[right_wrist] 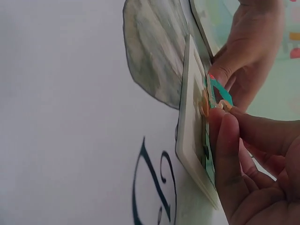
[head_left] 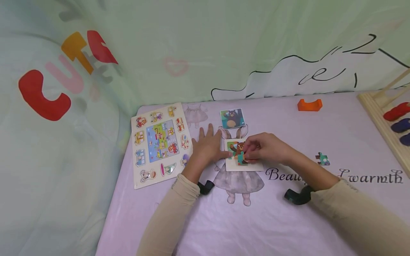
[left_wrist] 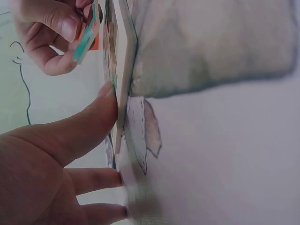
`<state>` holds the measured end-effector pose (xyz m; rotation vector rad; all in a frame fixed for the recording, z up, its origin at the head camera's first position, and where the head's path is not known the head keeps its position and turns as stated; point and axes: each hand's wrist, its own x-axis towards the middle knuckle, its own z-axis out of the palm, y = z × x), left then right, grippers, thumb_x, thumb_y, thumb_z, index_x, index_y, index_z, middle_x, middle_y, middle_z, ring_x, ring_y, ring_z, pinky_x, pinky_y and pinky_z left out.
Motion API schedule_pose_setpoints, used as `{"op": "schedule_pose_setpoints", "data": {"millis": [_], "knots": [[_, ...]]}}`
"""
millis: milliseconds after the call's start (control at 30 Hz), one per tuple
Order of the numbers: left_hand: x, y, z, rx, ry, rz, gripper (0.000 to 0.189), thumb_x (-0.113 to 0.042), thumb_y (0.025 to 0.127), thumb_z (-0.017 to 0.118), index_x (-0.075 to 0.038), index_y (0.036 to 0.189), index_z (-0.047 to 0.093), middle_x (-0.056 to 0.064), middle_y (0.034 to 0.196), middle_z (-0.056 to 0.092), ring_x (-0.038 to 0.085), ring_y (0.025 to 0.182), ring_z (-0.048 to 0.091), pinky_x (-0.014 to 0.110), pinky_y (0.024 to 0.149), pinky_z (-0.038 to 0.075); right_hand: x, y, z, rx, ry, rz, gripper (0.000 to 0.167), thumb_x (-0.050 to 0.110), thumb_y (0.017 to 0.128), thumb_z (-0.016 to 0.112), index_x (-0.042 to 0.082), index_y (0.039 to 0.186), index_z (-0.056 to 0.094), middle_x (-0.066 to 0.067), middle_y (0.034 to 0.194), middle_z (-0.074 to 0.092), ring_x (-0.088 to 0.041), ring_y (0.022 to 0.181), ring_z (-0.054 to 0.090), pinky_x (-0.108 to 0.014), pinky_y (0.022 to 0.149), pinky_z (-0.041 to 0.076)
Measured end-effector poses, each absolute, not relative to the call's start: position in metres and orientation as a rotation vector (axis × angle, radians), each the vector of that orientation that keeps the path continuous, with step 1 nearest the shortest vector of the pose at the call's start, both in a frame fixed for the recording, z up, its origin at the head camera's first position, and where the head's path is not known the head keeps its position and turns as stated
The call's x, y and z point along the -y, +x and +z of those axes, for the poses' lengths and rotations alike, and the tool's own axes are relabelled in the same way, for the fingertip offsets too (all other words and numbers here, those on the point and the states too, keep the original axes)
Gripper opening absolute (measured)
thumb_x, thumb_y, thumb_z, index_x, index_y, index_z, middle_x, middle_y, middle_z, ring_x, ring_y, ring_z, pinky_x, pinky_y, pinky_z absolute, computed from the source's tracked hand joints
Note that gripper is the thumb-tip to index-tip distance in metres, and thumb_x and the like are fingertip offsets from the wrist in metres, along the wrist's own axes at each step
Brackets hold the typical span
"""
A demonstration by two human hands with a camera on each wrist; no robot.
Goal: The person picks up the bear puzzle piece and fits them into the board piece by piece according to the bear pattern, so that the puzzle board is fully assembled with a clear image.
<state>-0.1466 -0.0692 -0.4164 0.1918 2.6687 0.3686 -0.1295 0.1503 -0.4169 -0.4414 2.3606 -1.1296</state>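
A small wooden jigsaw board (head_left: 232,167) with a bear picture lies on the table in front of me. My right hand (head_left: 267,148) pinches a teal and brown puzzle piece (head_left: 241,158) between thumb and fingers, just over the board. In the left wrist view that piece (left_wrist: 86,40) is tilted and its edge stands off the board. My left hand (head_left: 207,147) rests with fingers spread on the table, its thumb touching the board's left edge. Behind the board lies a bear picture card (head_left: 232,119). Another teal puzzle piece (head_left: 323,159) lies off to the right.
A wooden vehicle puzzle (head_left: 137,177) lies at the left, close to my left hand. An orange block (head_left: 309,105) sits at the back, and a wooden frame (head_left: 381,124) with coloured pieces stands far right. Dark curved objects (head_left: 298,196) lie near both forearms. A curtain (head_left: 192,46) hangs behind.
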Motion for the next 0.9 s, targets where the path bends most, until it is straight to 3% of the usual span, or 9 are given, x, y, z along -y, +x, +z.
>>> {"op": "schedule_pose_setpoints", "data": {"millis": [300, 533, 900], "knots": [[0.070, -0.147, -0.416, -2.673, 0.201, 0.366, 0.097, -0.057, 0.083, 0.078, -0.020, 0.161, 0.033, 0.012, 0.173, 0.010, 0.041, 0.159, 0.007, 0.071, 0.120, 0.017, -0.136, -0.128, -0.419, -2.348, -0.401, -1.134, 0.017, 0.013, 0.088, 0.079, 0.006, 0.101, 0.069, 0.000, 0.082, 0.077, -0.012, 0.078, 0.071, -0.034, 0.086, 0.051], [0.070, -0.146, -0.414, -2.671, 0.209, 0.367, 0.098, -0.057, 0.083, 0.078, -0.020, 0.161, 0.033, 0.012, 0.173, 0.009, 0.041, 0.158, 0.006, 0.071, 0.119, 0.017, -0.126, -0.129, -0.420, -2.345, -0.366, -1.117, 0.023, 0.014, 0.086, 0.082, 0.005, 0.100, 0.066, 0.000, 0.078, 0.076, -0.013, 0.070, 0.070, -0.030, 0.076, 0.053], [0.070, -0.146, -0.413, -2.666, 0.210, 0.384, 0.097, -0.055, 0.084, 0.079, -0.020, 0.161, 0.032, 0.012, 0.173, 0.009, 0.041, 0.158, 0.006, 0.071, 0.120, 0.016, -0.118, -0.130, -0.420, -2.407, -0.291, -1.026, 0.024, 0.017, 0.082, 0.084, 0.007, 0.093, 0.065, 0.001, 0.070, 0.072, -0.013, 0.065, 0.065, -0.031, 0.067, 0.045]]}}
